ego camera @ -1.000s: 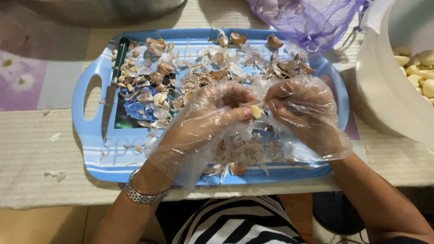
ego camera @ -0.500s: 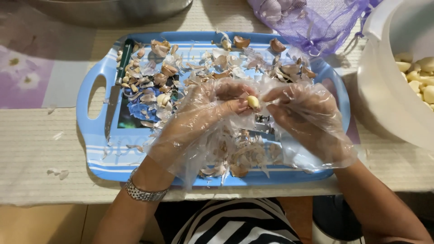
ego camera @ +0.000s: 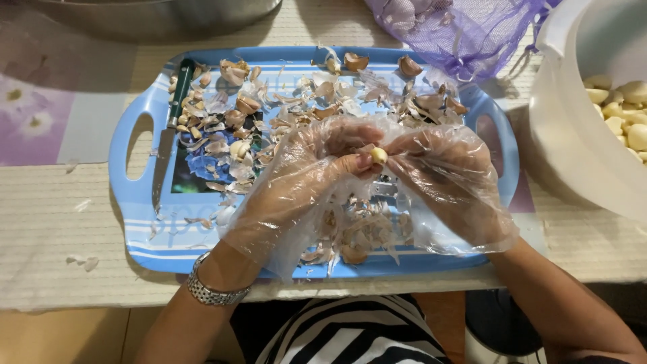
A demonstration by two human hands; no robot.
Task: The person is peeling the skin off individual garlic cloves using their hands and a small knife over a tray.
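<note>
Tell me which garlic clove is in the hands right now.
The small pale garlic clove pinched between the left hand and right hand over the blue tray; other peeled cloves lie in the white bowl.

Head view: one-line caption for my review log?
Gloved left hand and right hand hold a garlic clove over a skin-strewn blue tray.

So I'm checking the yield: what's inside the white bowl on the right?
Peeled garlic cloves lie inside the white bowl. Only part of the bowl is in frame, so how many cloves it holds cannot be seen.
</note>
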